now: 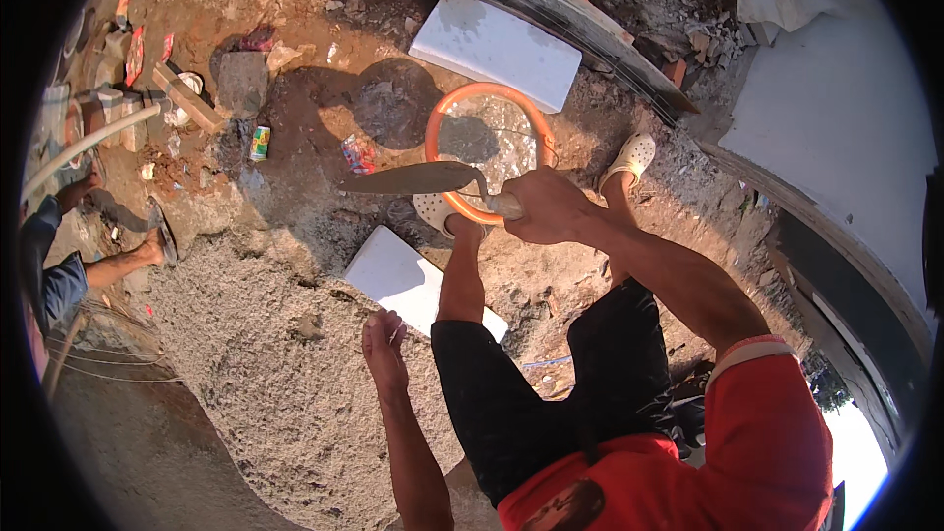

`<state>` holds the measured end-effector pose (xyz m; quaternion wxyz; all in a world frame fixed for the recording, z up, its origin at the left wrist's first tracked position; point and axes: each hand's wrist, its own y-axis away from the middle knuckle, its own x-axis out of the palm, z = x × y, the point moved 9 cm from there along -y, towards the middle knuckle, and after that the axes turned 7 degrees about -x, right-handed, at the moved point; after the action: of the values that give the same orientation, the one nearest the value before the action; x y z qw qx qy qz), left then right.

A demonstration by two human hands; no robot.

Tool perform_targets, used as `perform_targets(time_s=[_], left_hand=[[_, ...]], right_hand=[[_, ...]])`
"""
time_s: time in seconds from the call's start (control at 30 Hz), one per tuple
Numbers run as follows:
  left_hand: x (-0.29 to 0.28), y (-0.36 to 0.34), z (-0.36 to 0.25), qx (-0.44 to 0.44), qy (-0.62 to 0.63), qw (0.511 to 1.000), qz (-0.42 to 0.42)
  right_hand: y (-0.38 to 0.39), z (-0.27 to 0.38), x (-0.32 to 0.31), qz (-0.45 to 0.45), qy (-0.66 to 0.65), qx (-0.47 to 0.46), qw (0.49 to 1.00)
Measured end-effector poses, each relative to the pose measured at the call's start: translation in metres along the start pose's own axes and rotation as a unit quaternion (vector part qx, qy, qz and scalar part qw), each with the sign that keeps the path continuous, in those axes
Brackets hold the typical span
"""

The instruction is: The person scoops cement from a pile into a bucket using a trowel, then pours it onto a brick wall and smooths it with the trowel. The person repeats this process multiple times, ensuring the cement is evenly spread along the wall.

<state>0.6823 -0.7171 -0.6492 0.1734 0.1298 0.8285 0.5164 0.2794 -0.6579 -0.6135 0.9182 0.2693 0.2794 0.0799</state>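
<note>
My right hand (544,205) grips the wooden handle of a mason's trowel (413,179). Its grey blade points left and hangs level above the dirt, beside an orange basin (434,128) that holds wet, glistening stuff. My left hand (384,347) hangs lower, fingers loosely curled, holding nothing that I can make out. It hovers next to a white tile (398,275) lying flat on the ground by my left leg. My feet in pale perforated clogs (629,157) stand on either side of the basin.
A heap of grey sand (265,354) spreads at lower left. A second white slab (497,47) lies beyond the basin against a curved kerb. Bricks, rubble and a small can (260,143) litter the far left. Another person (59,265) crouches at the left edge.
</note>
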Motion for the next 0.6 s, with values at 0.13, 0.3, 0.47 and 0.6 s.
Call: perform_targets(time_s=[0.13, 0.3, 0.47, 0.6], left_hand=[[0.145, -0.081, 0.005, -0.077, 0.115, 0.974, 0.178], [0.412, -0.040, 0.006, -0.171, 0.212, 0.788, 0.552], [0.572, 0.048, 0.046, -0.249, 0.160, 0.708, 0.641], [0.631, 0.052, 0.079, -0.273, 0.191, 0.720, 0.609]], right_hand=[[0.120, 0.036, -0.083, 0.003, -0.120, 0.130, 0.984], [0.281, 0.067, -0.175, 0.022, -0.389, 0.275, 0.879], [0.368, 0.048, -0.225, -0.076, -0.450, 0.265, 0.850], [0.409, -0.031, -0.238, -0.162, -0.465, 0.273, 0.826]])
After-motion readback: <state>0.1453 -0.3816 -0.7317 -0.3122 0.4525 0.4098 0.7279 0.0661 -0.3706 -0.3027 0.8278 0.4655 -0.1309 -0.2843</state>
